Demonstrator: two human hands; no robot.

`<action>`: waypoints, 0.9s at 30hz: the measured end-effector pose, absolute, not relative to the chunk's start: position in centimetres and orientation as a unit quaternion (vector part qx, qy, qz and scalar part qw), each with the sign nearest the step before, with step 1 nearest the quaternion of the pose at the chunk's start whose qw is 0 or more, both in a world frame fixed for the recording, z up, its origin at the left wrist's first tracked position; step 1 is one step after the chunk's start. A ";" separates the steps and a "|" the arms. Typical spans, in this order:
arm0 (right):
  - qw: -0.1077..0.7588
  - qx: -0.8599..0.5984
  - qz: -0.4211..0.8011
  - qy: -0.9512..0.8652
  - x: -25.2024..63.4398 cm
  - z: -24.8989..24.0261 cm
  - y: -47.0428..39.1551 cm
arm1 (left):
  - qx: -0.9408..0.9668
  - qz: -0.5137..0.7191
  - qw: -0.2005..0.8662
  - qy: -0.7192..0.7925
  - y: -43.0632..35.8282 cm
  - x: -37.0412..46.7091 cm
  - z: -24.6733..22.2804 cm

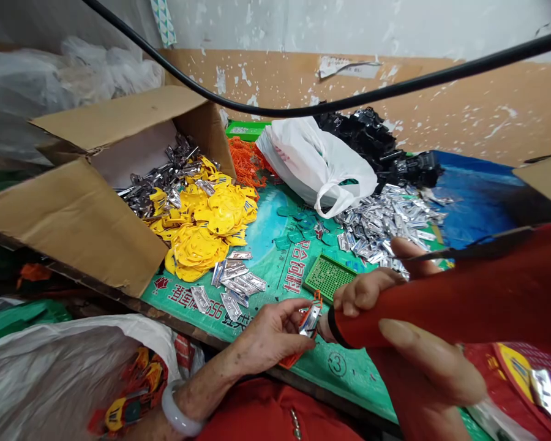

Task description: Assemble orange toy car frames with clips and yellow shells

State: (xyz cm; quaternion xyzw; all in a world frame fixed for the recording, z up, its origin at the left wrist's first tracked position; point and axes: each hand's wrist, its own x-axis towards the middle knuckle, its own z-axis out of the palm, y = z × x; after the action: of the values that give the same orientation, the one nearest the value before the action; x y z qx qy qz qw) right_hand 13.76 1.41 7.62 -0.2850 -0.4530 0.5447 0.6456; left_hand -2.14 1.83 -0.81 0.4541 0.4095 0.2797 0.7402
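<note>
My left hand (270, 334) pinches an orange plastic piece (292, 360) with a shiny silver plate (310, 320) on it, near the table's front edge. My right hand (429, 355) is wrapped round a large red tool (417, 306) with a black ring near its pale front end. That end meets the silver plate; its very tip is hidden. A green perforated tray (329, 277) lies just behind the plate. Left of it are loose silver plates (239, 282) and a heap of yellow plastic pieces (211, 220).
An open cardboard box (87, 214) lies at the left. Behind are a white plastic bag (312, 159), black parts (371, 135) and a silver plate pile (390, 220). A black cable (275, 113) crosses above. A lined bag (64, 380) holds assembled pieces at lower left.
</note>
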 end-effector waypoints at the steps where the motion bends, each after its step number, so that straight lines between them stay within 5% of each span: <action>1: 0.647 -0.287 0.543 -0.452 13.7 7.6 1.4 | 0.456 0.279 0.740 0.407 1.8 -2.1 -0.8; 27: 0.603 -0.417 0.442 -0.517 12.9 7.6 0.8 | 0.397 0.316 0.714 0.482 1.3 -0.6 1.4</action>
State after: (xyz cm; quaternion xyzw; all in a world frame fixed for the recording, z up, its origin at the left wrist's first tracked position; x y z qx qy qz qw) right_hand 12.88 0.79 7.55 -0.4166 -0.5175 0.4418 0.6029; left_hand -0.56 1.25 1.43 0.3968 0.4818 0.3162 0.7144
